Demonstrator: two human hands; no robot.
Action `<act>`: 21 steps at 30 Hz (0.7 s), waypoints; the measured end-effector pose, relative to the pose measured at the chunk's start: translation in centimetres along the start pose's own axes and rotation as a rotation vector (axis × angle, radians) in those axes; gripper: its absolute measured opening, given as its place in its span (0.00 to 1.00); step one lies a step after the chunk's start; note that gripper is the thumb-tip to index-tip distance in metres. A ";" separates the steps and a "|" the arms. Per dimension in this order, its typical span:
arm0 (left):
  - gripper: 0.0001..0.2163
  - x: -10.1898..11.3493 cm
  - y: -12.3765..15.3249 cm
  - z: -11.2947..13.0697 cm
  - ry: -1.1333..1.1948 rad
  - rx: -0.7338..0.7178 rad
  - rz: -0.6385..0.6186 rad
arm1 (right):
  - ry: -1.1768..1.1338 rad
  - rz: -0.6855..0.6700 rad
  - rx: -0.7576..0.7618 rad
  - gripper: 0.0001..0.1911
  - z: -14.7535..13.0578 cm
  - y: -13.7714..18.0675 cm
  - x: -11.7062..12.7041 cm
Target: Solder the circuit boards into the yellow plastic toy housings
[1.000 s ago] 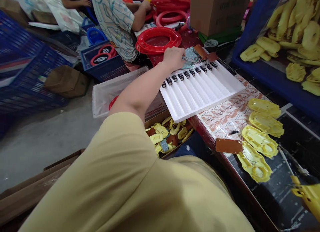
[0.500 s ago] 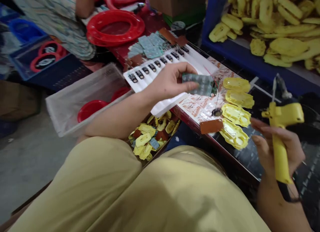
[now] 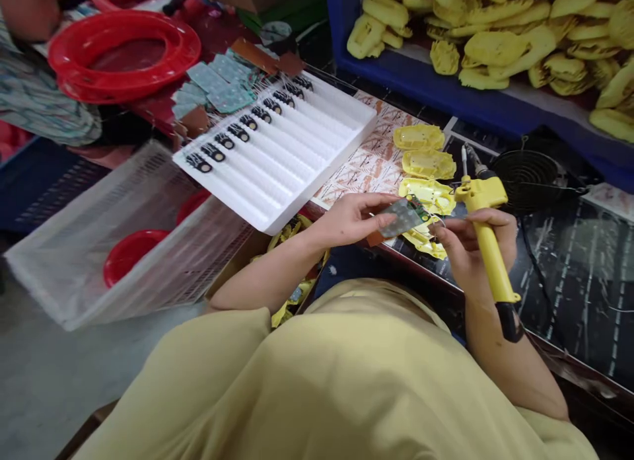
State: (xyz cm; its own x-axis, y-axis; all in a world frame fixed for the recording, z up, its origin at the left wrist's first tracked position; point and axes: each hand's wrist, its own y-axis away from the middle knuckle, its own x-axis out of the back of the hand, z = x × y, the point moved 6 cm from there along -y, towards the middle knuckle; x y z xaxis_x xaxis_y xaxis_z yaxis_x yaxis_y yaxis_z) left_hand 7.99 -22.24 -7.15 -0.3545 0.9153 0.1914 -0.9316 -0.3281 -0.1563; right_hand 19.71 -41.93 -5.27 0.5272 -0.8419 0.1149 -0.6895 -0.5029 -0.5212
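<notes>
My left hand [image 3: 349, 220] pinches a small grey-green circuit board [image 3: 403, 217] just above the table's near edge. My right hand [image 3: 473, 248] is wrapped round the yellow handle of a soldering iron [image 3: 483, 232], tip pointing up and away, and its fingertips touch the board's right end. Several yellow plastic shells [image 3: 424, 164] lie in a row on the table right behind the board. A white ridged tray [image 3: 292, 159] with a row of small black parts along its far side sits to the left. More circuit boards [image 3: 218, 83] lie heaped beyond the tray.
A blue bin [image 3: 446, 76] full of yellow shells runs along the back right. A coiled black iron stand [image 3: 529, 172] sits right of the iron. A red ring [image 3: 121, 53] and another person's sleeve [image 3: 39, 110] are at upper left. A translucent crate [image 3: 129, 248] holds red parts.
My left hand drew back from the board pile to the near table edge carrying a circuit board. My right hand came in with the soldering iron and met the board. The view swung right.
</notes>
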 end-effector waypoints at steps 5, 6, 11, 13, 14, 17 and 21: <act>0.30 -0.9 -0.8 1.3 -0.147 -0.093 -0.101 | 0.031 -0.073 0.023 0.19 -0.4 0.6 0.0; 0.28 -1.1 -1.0 1.6 -0.145 -0.133 -0.100 | 0.033 -0.080 0.038 0.18 -0.5 0.7 0.0; 0.16 -1.7 -2.1 2.8 -0.121 -0.226 -0.130 | 0.167 -0.105 0.100 0.17 -0.9 0.9 0.4; 0.11 -1.8 -2.5 3.4 -0.153 -0.203 -0.181 | 0.235 -0.122 0.148 0.16 -1.4 0.7 0.6; 0.09 -1.9 -2.7 3.8 -0.177 -0.188 -0.213 | 0.266 -0.129 0.183 0.15 -1.8 0.6 0.7; 0.05 -2.0 -3.3 4.8 -0.254 -0.150 -0.275 | 0.351 -0.142 0.292 0.13 -2.9 0.2 0.7; 0.02 -1.6 -4.1 5.0 -0.263 -0.081 -0.180 | 0.331 -0.114 0.279 0.14 -2.7 0.2 0.8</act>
State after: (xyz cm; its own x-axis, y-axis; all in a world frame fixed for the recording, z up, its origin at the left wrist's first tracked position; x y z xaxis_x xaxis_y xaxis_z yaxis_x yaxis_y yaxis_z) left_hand 11.96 -23.57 -2.01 -0.2035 0.8616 0.4650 -0.9754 -0.1374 -0.1722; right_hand 18.62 -43.21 -3.00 0.3736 -0.8244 0.4253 -0.4520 -0.5621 -0.6926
